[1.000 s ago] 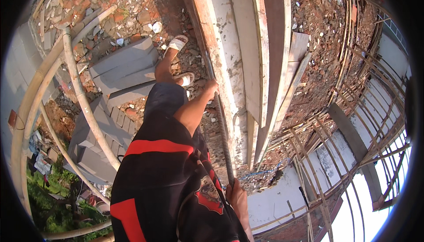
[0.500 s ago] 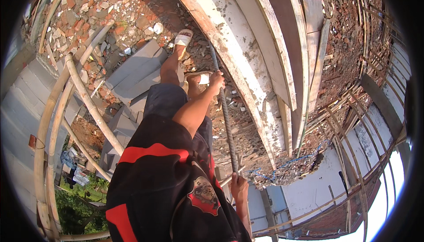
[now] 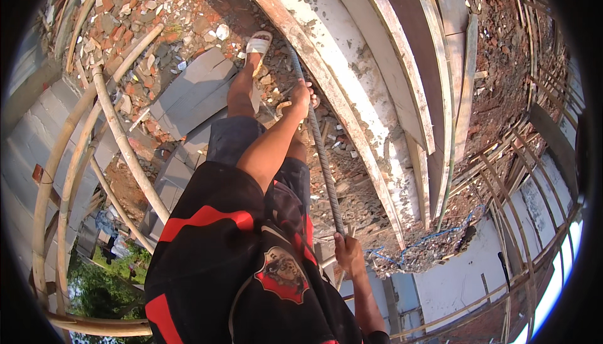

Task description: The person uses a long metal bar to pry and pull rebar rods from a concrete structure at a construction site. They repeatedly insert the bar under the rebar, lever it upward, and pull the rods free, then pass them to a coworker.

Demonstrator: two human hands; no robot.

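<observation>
A long grey ribbed steel bar (image 3: 325, 167) runs on a slant in front of me. Wrapped round its upper part is my left hand (image 3: 301, 99), closed, at the end of an outstretched arm. My right hand (image 3: 350, 254) is closed round the bar's near end, lower in the picture. The bar's far end reaches the side of a long plaster-stained wooden board (image 3: 312, 57); whether it is wedged under the board I cannot tell. Beyond that edge lies a pale, mortar-spotted strip (image 3: 342, 52).
More long boards (image 3: 427, 86) stand along the strip's right. Broken brick rubble (image 3: 141, 5) covers the ground around my sandalled foot (image 3: 259, 42). Grey slabs (image 3: 195, 89) lie to the left, beside crossed bamboo poles (image 3: 125, 149). Blue cord (image 3: 433, 231) lies at the lower right.
The view has shifted a little. My left hand has moved slightly up and left, now covering more of my right foot; my right hand appears slightly higher and farther right. Both still grip the bar.
</observation>
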